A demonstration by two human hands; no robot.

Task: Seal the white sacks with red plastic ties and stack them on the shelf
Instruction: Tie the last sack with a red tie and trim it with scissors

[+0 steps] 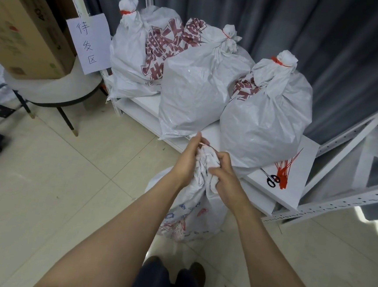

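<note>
A white sack (191,212) with red and blue print stands on the floor in front of me. My left hand (187,160) and my right hand (223,176) both grip its bunched neck. A thin red tie (204,143) shows at the top of the neck by my left fingers. Three tied white sacks stand on the low white shelf (294,187): one at the back left (134,54), one in the middle (197,87), one at the right (268,118). Each has a red tie round its neck.
Loose red ties (283,172) and black-handled scissors (271,179) lie on the shelf's right end. A stool (57,90) holding a cardboard box (22,25) stands at the left, by a paper sign (89,43). Grey curtains hang behind the shelf.
</note>
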